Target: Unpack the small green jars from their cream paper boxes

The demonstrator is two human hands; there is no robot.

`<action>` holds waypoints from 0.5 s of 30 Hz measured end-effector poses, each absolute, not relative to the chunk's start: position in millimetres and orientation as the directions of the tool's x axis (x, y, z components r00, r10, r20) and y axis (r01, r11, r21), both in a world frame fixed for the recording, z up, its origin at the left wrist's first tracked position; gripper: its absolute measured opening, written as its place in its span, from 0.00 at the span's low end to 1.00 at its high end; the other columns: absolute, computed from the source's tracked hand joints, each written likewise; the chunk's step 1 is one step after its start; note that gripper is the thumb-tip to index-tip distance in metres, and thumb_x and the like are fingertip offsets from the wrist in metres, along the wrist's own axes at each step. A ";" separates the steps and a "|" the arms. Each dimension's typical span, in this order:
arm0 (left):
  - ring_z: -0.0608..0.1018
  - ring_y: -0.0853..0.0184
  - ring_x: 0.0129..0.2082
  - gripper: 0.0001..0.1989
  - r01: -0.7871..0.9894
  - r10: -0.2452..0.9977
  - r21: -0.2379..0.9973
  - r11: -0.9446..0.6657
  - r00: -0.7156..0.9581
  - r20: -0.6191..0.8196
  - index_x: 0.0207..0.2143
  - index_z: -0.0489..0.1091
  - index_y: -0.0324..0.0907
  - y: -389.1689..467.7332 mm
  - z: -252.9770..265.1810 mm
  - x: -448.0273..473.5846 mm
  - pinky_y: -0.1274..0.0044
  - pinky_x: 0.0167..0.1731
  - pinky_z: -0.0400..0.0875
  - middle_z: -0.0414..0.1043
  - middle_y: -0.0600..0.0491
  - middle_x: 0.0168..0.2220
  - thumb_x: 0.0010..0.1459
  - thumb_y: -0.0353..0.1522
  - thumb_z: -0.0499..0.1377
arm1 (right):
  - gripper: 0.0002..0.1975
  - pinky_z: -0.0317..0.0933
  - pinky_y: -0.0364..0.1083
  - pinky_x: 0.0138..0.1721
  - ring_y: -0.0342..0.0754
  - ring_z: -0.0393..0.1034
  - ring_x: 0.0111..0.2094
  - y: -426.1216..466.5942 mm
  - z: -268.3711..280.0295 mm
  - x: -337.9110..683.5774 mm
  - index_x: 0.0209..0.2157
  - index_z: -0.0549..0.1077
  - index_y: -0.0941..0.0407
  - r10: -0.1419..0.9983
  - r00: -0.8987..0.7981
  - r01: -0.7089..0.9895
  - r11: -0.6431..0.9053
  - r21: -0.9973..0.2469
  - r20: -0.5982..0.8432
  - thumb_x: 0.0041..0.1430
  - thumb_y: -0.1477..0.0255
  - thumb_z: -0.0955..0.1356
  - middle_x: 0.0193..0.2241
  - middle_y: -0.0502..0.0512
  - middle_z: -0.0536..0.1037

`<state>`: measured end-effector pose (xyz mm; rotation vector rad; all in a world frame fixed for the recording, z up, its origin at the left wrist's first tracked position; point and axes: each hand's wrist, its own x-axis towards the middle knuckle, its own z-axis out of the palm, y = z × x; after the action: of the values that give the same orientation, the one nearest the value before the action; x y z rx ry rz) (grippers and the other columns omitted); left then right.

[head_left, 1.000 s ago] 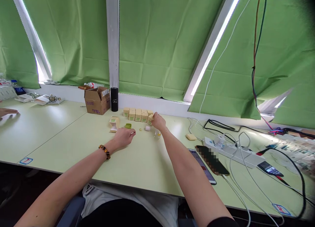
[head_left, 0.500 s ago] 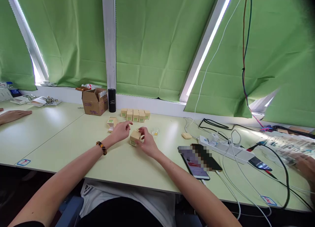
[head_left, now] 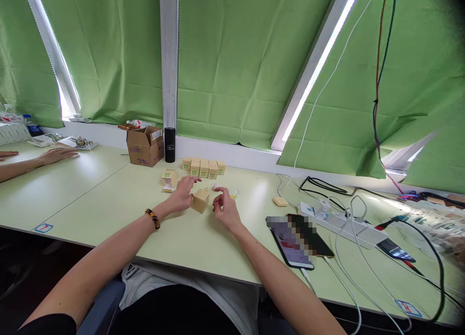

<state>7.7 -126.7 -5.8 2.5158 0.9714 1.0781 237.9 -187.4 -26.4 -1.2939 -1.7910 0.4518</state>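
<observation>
A small tan cardboard box (head_left: 200,201) stands on the table between my two hands. My left hand (head_left: 182,195) is at its left side with fingers stretched out; the fingertips lie at or just behind the box, and I cannot tell if they press on it. To the right of the box, my right hand (head_left: 225,209) is apart from it, fingers loosely bent and spread, holding nothing visible. A tiny yellowish piece (head_left: 206,189) lies behind the box. Beyond my right fingers is a clear item with a yellow spot (head_left: 234,194). An opened small carton (head_left: 169,180) stands behind my left hand.
Several matching small boxes (head_left: 204,168) stand in a group at the back, near a black bottle (head_left: 169,145) and a brown carton (head_left: 146,148). Phones (head_left: 290,243), a power strip (head_left: 341,223) and loose cables occupy the right side. Another person's hand (head_left: 58,155) rests at far left.
My right hand has let go of the small box and drawn back to the right. The box is turned, a different side facing me. The view has shifted slightly.
</observation>
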 end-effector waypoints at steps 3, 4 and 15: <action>0.70 0.55 0.57 0.34 0.479 0.666 0.465 -0.745 0.481 0.570 0.58 0.62 0.43 -121.8 -7.2 5.9 0.59 0.60 0.67 0.67 0.44 0.54 0.45 0.20 0.53 | 0.25 0.62 0.46 0.34 0.50 0.73 0.33 -183.5 -24.1 245.2 0.56 0.62 0.49 0.880 -0.006 0.672 0.356 -0.650 0.476 0.56 0.79 0.62 0.33 0.48 0.76; 0.70 0.55 0.55 0.34 0.471 0.669 0.477 -0.742 0.483 0.565 0.57 0.62 0.43 -121.5 -7.1 5.3 0.60 0.59 0.68 0.67 0.44 0.53 0.44 0.20 0.53 | 0.25 0.61 0.46 0.33 0.50 0.73 0.34 -182.0 -24.7 247.2 0.55 0.63 0.49 0.885 0.005 0.697 0.330 -0.636 0.465 0.56 0.78 0.62 0.34 0.48 0.76; 0.73 0.53 0.54 0.42 0.416 0.720 0.645 -0.641 0.618 0.317 0.64 0.54 0.45 -135.3 2.2 1.4 0.61 0.54 0.72 0.66 0.44 0.53 0.48 0.32 0.67 | 0.23 0.58 0.46 0.32 0.49 0.73 0.35 -178.3 -33.1 243.9 0.56 0.62 0.47 0.938 -0.082 0.767 0.276 -0.580 0.338 0.60 0.76 0.63 0.41 0.49 0.80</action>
<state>1.4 -135.3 2.2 2.3220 0.8931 0.7735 243.9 -178.3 -33.1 -1.5340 -1.8889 0.3313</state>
